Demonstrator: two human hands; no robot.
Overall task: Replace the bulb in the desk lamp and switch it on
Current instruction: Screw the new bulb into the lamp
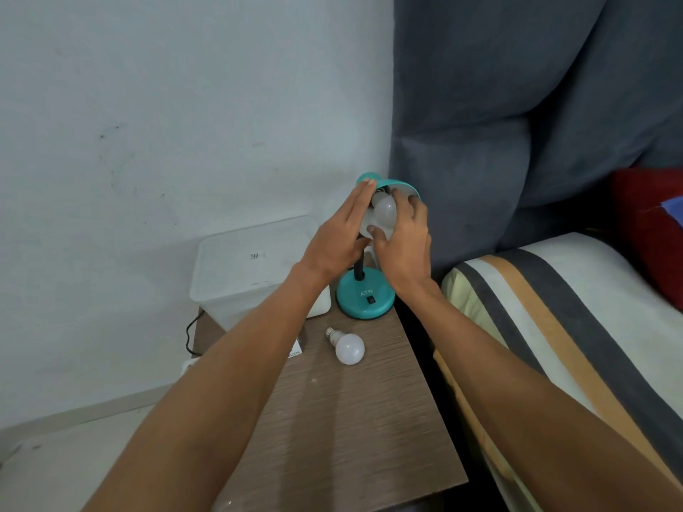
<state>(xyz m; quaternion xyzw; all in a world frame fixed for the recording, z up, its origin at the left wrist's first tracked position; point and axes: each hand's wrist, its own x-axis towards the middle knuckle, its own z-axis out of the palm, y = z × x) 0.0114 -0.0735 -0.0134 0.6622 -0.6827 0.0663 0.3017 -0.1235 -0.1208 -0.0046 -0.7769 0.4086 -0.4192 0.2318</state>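
Note:
A teal desk lamp stands at the back of a wooden bedside table, its round base [364, 295] carrying a black switch. Its shade [388, 184] is tipped up toward me. My left hand [342, 234] lies flat against the shade's left side, holding it. My right hand [404, 238] has its fingers and thumb closed around a white bulb [384, 210] that sits in the shade's mouth. A second white bulb [345, 347] lies on its side on the table in front of the base, its screw cap pointing back left.
A translucent plastic box [251, 267] stands left of the lamp against the wall. A black cable [190, 336] hangs down behind the table [351, 419]. A bed with a striped sheet [554, 327] and a grey headboard adjoins on the right.

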